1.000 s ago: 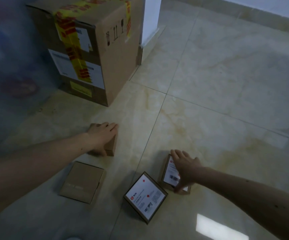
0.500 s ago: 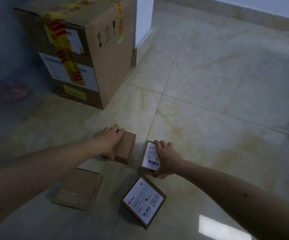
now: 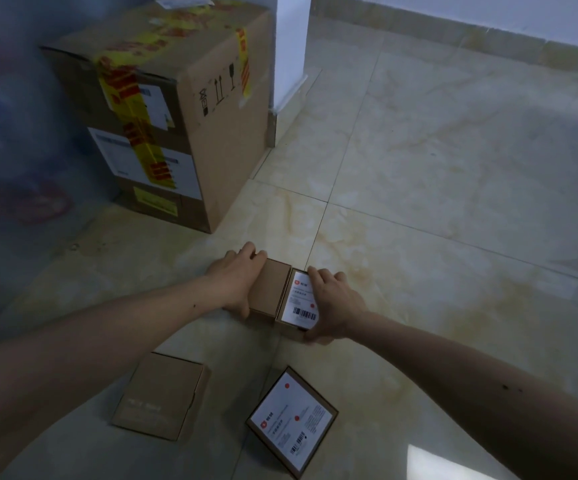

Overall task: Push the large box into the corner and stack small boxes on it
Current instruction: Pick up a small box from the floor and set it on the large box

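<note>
On the floor near its middle, just in front of you, your two hands have a pair of small boxes pressed side by side, touching. Your left hand [image 3: 237,284] is curled around the outer side of the plain brown box [image 3: 269,289], fingers over the far edge and thumb at the near edge. Your right hand [image 3: 332,303] is wrapped the same way around the labelled box [image 3: 301,303], the one with the white barcode sticker on top. Both hands are partly closed and gripping; neither is flat or empty.

Step in hand, as judged: gathering small boxes for the stack. The large box [image 3: 176,123] stands at the far left of the floor, close against the white wall corner [image 3: 289,50] (whether it touches the wall cannot be told from this view), so the push looks done or nearly so.

Next move calls for lifting the pair together with even inward squeeze, so neither slips, then carrying them up onto the large box's taped top.

Two more small boxes lie nearer you on the floor: a flat brown box [image 3: 161,396] to the left and a white-labelled flat box [image 3: 291,419] to the right, apart from each other and untouched.
</note>
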`<action>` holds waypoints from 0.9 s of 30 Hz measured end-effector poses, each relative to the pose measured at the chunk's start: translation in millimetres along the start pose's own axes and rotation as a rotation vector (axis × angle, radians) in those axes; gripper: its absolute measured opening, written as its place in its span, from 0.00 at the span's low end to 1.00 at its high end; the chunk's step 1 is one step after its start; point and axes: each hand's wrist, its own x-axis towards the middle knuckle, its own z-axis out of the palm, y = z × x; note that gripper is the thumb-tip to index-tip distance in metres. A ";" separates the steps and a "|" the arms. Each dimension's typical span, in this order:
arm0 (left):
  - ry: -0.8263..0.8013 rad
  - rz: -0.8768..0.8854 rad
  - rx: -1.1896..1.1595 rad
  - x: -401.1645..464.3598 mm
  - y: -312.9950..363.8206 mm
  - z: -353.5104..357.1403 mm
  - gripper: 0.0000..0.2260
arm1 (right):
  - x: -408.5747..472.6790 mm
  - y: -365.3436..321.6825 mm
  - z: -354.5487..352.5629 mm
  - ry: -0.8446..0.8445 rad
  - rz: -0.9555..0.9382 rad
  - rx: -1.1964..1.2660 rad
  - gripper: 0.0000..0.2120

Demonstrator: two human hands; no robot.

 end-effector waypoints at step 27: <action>0.455 -0.051 -0.040 -9.1 -94.1 -353.2 0.47 | 52.1 -73.6 -351.3 0.456 -0.050 -0.117 0.54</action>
